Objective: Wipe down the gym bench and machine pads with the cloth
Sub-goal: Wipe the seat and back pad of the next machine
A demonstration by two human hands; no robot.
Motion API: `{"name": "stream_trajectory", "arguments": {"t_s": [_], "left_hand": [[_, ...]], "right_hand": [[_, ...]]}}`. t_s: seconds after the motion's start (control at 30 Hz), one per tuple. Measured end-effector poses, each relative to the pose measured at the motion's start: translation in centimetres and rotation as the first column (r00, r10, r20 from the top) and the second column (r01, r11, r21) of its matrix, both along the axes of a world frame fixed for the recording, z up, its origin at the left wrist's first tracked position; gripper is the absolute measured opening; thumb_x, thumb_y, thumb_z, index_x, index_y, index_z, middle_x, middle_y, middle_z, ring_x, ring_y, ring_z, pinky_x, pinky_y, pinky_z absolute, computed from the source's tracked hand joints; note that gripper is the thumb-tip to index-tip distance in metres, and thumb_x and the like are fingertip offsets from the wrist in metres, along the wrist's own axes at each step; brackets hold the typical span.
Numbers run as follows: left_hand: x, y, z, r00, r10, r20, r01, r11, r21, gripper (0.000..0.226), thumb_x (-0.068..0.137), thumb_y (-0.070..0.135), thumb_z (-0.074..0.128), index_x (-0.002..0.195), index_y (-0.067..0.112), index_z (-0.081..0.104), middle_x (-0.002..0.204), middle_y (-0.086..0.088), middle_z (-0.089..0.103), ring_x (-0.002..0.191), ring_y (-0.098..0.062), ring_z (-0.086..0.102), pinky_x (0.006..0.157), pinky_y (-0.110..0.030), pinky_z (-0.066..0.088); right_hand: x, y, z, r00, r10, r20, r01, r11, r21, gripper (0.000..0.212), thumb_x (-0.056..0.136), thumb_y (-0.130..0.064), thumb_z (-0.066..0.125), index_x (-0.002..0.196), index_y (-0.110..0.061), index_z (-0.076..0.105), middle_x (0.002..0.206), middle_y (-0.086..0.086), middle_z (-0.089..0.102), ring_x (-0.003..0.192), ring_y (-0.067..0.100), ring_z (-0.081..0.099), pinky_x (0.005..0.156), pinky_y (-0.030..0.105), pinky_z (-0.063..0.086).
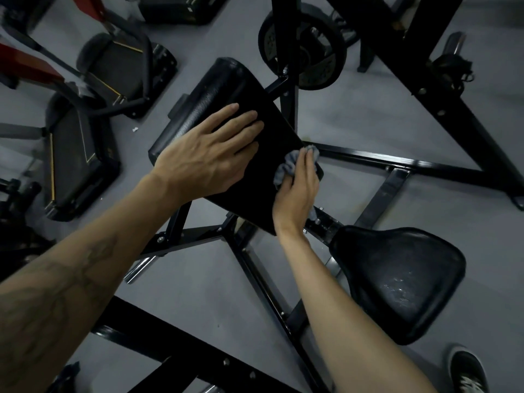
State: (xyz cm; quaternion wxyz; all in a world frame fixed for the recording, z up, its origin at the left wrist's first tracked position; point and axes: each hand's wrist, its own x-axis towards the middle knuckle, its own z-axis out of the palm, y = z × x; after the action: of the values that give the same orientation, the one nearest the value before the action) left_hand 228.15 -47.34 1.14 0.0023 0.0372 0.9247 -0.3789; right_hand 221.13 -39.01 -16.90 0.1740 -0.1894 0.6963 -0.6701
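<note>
Left hand (pixel 209 150) lies flat, fingers straight, on the arm pad (pixel 226 109) — right hand (pixel 297 188) clutches the grey cloth (pixel 286 168).

Dim, soft picture — warped edges

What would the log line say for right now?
step: wiping pad | left hand: flat on pad | right hand: holds cloth at pad's edge | seat: untouched

The left hand (pixel 204 154) lies flat on the black pad (pixel 226 89) while the right hand (pixel 297 188) presses the grey cloth (pixel 289 163) against its edge.
</note>
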Motion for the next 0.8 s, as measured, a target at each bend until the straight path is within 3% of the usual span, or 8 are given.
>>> {"name": "stream_trajectory", "arguments": {"t_s": [0.13, 0.27, 0.37, 0.47, 0.63, 0.8], "left_hand": [[-0.2, -0.1, 0.1, 0.999, 0.034, -0.014, -0.034, 0.999, -0.005, 0.037, 0.109, 0.023, 0.042, 0.128, 0.003, 0.066, 0.149, -0.021, 0.054, 0.144, -0.037, 0.046, 0.123, -0.051, 0.033], [-0.4, -0.1, 0.3, 0.995, 0.087, -0.058, -0.086, 0.996, 0.007, 0.041, 0.106, 0.028, 0.047, 0.135, 0.003, 0.061, 0.155, -0.021, 0.046, 0.148, -0.039, 0.038, 0.124, -0.053, 0.028], [-0.5, 0.1, 0.6, 0.986, 0.134, -0.101, -0.129, 0.990, 0.049, 0.043, 0.105, 0.030, 0.047, 0.137, 0.005, 0.061, 0.156, -0.019, 0.046, 0.149, -0.036, 0.037, 0.125, -0.052, 0.026], [-1.2, 1.3, 0.8, 0.961, 0.231, -0.152, -0.210, 0.967, 0.144, 0.043, 0.103, 0.033, 0.048, 0.135, 0.008, 0.063, 0.154, -0.015, 0.048, 0.148, -0.032, 0.040, 0.125, -0.051, 0.027], [-3.0, 5.4, -1.0, 0.817, 0.515, -0.260, -0.410, 0.835, 0.366, 0.049, 0.097, 0.039, 0.048, 0.135, 0.012, 0.061, 0.151, -0.014, 0.050, 0.150, -0.031, 0.035, 0.127, -0.053, 0.020], [-5.8, 9.1, -0.9, 0.687, 0.675, -0.269, -0.451, 0.686, 0.570, 0.065, 0.095, 0.052, 0.037, 0.143, 0.013, 0.054, 0.155, -0.013, 0.046, 0.150, -0.032, 0.035, 0.126, -0.050, 0.024]], "right_hand": [[-2.3, 1.4, 0.3, 0.981, 0.002, -0.196, 0.014, 0.997, 0.076, 0.051, 0.096, 0.006, 0.055, 0.145, -0.005, 0.051, 0.149, 0.007, 0.053, 0.124, 0.028, 0.051, 0.107, 0.033, 0.045], [-4.3, 2.9, 1.6, 0.956, 0.020, -0.294, 0.001, 0.997, 0.074, 0.050, 0.094, 0.007, 0.057, 0.141, -0.008, 0.058, 0.143, 0.003, 0.059, 0.121, 0.023, 0.053, 0.107, 0.024, 0.042], [-5.8, 4.1, 2.9, 0.935, 0.052, -0.351, -0.035, 0.998, 0.055, 0.044, 0.095, 0.003, 0.055, 0.138, -0.007, 0.061, 0.140, 0.004, 0.061, 0.121, 0.021, 0.053, 0.109, 0.034, 0.044], [-7.6, 5.6, 4.4, 0.913, 0.087, -0.399, -0.059, 0.995, 0.082, 0.041, 0.098, -0.004, 0.051, 0.136, -0.009, 0.063, 0.136, 0.003, 0.063, 0.114, 0.022, 0.055, 0.101, 0.020, 0.039], [-10.2, 7.7, 7.0, 0.876, 0.129, -0.464, -0.083, 0.990, 0.117, 0.041, 0.100, -0.006, 0.052, 0.139, -0.013, 0.061, 0.138, -0.001, 0.062, 0.111, 0.018, 0.053, 0.098, 0.027, 0.045], [-12.6, 9.9, 8.9, 0.838, 0.154, -0.524, -0.109, 0.987, 0.115, 0.040, 0.100, -0.006, 0.052, 0.139, -0.012, 0.061, 0.140, 0.000, 0.061, 0.113, 0.017, 0.053, 0.100, 0.028, 0.046]]}}
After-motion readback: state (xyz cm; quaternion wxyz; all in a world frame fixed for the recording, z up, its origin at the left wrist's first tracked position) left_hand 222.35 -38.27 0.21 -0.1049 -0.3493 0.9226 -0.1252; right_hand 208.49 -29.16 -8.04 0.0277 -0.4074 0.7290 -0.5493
